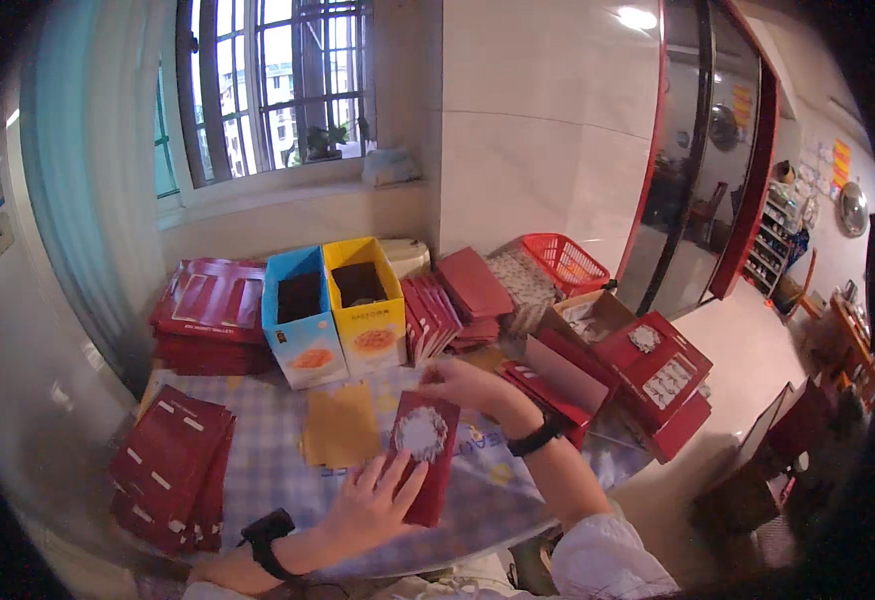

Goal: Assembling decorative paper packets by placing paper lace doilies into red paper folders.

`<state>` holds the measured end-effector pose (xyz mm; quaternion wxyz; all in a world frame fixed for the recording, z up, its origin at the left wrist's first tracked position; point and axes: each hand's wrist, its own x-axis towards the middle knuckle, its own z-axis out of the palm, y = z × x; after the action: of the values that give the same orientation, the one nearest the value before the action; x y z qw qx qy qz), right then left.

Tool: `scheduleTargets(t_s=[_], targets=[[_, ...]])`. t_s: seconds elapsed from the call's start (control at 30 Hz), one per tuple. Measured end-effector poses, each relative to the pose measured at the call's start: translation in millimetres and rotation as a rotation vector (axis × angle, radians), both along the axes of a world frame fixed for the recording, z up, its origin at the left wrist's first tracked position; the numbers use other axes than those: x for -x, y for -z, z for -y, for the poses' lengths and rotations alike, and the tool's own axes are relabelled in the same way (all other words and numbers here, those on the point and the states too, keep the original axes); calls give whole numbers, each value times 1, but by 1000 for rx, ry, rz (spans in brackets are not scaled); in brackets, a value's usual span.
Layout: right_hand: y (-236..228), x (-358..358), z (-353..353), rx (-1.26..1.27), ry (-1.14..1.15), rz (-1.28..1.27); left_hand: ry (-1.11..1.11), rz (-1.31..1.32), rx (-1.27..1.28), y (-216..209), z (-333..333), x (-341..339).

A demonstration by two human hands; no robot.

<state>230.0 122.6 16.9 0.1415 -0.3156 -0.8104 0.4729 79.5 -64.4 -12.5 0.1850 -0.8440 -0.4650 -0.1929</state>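
Note:
A dark red paper packet [442,490] with a white scalloped round design lies on the checked tablecloth [503,492] in front of me. My left hand [368,505] rests on its lower left part, with the fingers spread and flat. My right hand [461,385] is at its upper edge, the fingers bent and pressed together; what they hold, if anything, is hidden. Just left of the packet lies a stack of tan paper pieces [342,425]. Farther left is a fanned pile of dark red packets [175,465].
Along the back stand a blue box [308,350], a yellow box [378,345], stacked red packets [208,300] and more red packets [473,285]. A red plastic basket [566,262] is at the back right. An open carton [590,318] and a printed red box [653,365] sit at the right edge.

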Motion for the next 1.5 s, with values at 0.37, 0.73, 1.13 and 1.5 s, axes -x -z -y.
scheduleTargets(t_s=[0.37,0.73,1.13,1.5], targets=[[42,37,-109,-326,415,-129,-231,205,4,-17,-51,30],[69,49,-135,-526,472,51,-213,479,-154,-26,-126,-13],[79,49,-128,-520,604,-25,-577,-32,-449,41,-231,-28],[70,40,-122,-490,618,55,-599,159,108,53,-235,-27]])
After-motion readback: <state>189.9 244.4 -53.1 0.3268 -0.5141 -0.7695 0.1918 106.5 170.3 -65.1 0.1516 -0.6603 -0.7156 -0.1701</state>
